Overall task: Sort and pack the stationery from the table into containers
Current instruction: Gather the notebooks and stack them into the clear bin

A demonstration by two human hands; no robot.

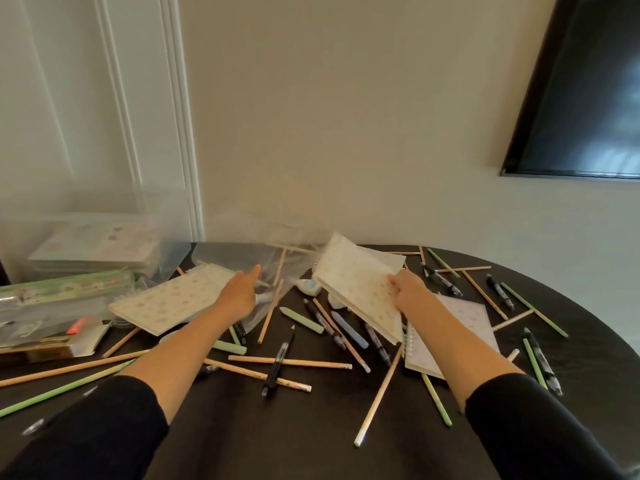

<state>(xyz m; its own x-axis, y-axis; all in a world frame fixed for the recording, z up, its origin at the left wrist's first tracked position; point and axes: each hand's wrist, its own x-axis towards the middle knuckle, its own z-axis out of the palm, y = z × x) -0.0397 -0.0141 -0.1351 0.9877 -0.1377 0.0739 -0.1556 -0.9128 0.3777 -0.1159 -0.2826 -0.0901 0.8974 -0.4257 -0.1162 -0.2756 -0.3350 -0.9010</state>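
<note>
Right grip clamped on raised notebook, left grip apart; imo stack it w/ flat notebook, then clear bin upper left.

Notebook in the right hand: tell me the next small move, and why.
Probably carry the notebook, which the right hand grips lifted off the table, left toward the clear container, where similar flat pads already lie stacked. The left hand is open near a second notebook.
</note>
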